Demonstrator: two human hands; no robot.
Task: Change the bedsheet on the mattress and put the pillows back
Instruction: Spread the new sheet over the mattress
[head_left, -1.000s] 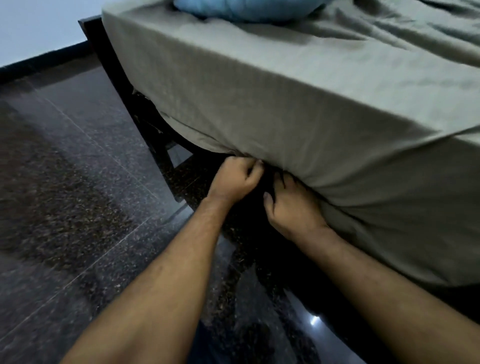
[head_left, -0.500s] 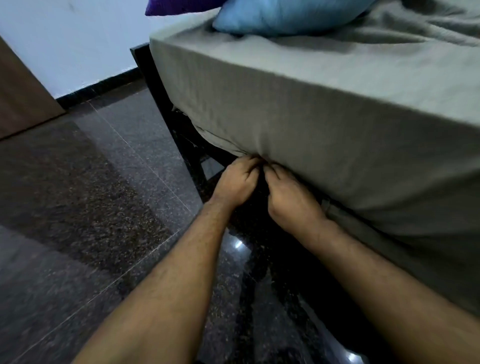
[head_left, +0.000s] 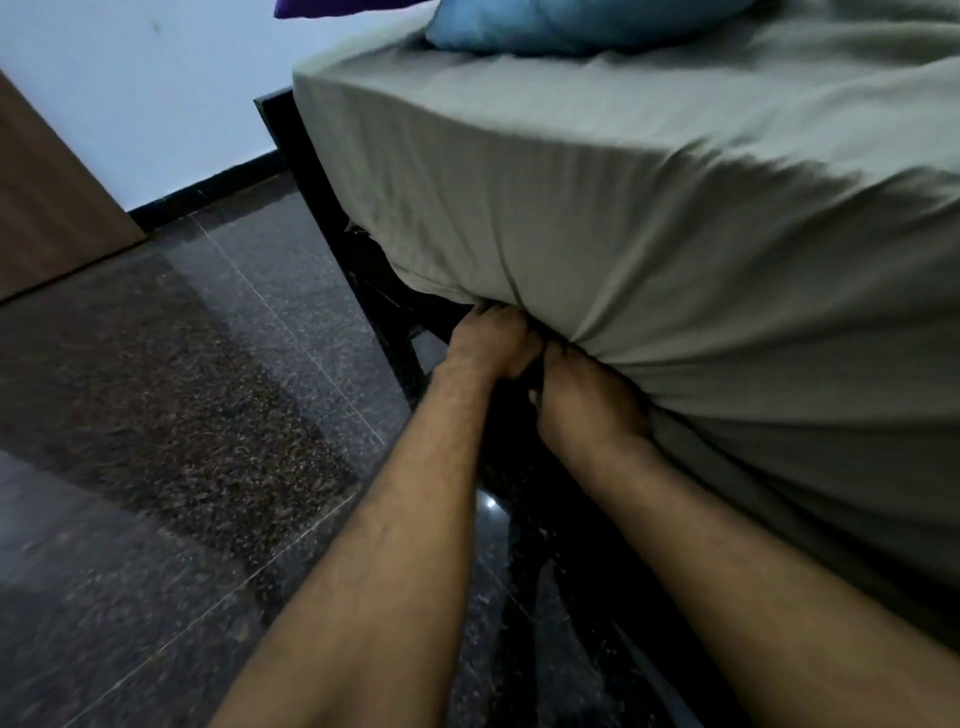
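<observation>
A grey-green bedsheet (head_left: 649, 218) covers the mattress, and its side hangs down over the near edge. My left hand (head_left: 488, 340) has its fingers curled on the sheet's lower hem under the mattress edge. Right beside it, my right hand (head_left: 587, 400) grips the same hem, with its fingertips hidden beneath the mattress. Creases in the cloth fan out from where the two hands meet. A light blue pillow (head_left: 561, 23) lies on top of the bed at the far end. A sliver of a purple pillow (head_left: 332, 6) shows behind it.
The black bed frame (head_left: 311, 171) runs under the mattress towards the white wall (head_left: 156, 93). Dark speckled floor tiles (head_left: 182, 441) fill the left half. A brown wooden panel (head_left: 47, 208) stands at the far left.
My view has tilted up and drawn closer, so the wall and the purple pillow show. Both hands stay at the hem and have come closer together, with the sheet pulled tighter into creases.
</observation>
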